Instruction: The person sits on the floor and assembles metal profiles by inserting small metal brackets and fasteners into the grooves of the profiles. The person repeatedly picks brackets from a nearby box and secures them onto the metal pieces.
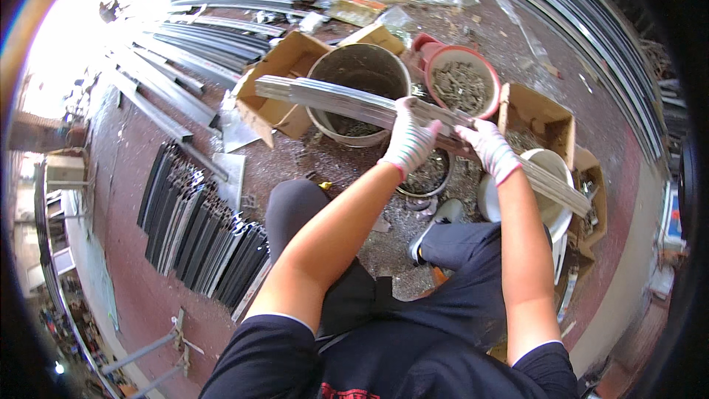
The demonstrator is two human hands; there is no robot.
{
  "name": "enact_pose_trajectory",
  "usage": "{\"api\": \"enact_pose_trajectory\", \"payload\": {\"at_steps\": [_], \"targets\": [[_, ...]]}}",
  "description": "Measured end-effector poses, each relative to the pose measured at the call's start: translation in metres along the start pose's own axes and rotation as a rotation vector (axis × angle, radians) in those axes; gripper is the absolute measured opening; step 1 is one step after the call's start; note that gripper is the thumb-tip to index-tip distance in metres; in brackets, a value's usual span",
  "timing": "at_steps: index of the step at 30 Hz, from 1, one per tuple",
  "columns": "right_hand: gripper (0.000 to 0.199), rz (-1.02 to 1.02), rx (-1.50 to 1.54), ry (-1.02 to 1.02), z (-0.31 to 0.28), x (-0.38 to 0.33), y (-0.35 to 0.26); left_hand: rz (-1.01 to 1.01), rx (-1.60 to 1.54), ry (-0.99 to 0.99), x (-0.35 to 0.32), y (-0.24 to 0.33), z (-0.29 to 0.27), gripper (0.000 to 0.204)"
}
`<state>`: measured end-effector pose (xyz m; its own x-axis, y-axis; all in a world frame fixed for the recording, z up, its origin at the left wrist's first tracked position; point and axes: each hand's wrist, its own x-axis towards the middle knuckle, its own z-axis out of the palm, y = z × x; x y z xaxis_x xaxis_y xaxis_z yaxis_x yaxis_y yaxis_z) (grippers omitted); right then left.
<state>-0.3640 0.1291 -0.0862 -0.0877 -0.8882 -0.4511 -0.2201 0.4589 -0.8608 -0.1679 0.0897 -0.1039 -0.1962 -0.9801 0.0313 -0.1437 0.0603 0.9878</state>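
Left hand (410,144), striped glove: closing its fingers around the bundled metal bars (325,100) near mid-length. Right hand (491,149), gloved alike, is gripping the same bars just to the right — neither hand is standing open. Left forearm is slanting up to the right, elbow bent; right forearm is pointing more directly forward. Bars are sloping down rightward, passing above the dark bin (354,63) and white bucket (557,210). Writing: red lettering (351,391) is showing on the dark shirt (421,362) — partly cut off.
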Motion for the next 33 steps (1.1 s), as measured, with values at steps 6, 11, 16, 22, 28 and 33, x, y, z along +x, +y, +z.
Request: {"api": "enact_pose_trajectory", "payload": {"at_steps": [6, 11, 16, 22, 28, 33], "targets": [[0.031, 0.068, 0.125, 0.068, 0.000, 0.027, 0.042, -0.030, 0.065, 0.028, -0.001, -0.015, 0.016, 0.054], [0.031, 0.199, 0.305, 0.052, 0.001, 0.025, 0.047, -0.243, 0.042, -0.015, 0.002, -0.014, 0.018, 0.046], [0.034, -0.077, 0.076, 0.138, 0.001, 0.024, 0.048, -0.207, 0.176, -0.035, 0.003, -0.017, 0.011, 0.049], [0.030, -0.118, -0.225, 0.164, 0.005, 0.023, 0.051, -0.073, 0.472, 0.002, 0.002, -0.024, 0.006, 0.045], [0.033, -0.064, -0.579, 0.179, 0.013, 0.005, 0.023, -0.141, 0.646, -0.066, 0.000, -0.020, 0.005, 0.046], [0.041, 0.038, -0.864, 0.171, 0.016, -0.012, -0.004, -0.049, 0.666, -0.020, -0.001, -0.027, 0.006, 0.043]]}}
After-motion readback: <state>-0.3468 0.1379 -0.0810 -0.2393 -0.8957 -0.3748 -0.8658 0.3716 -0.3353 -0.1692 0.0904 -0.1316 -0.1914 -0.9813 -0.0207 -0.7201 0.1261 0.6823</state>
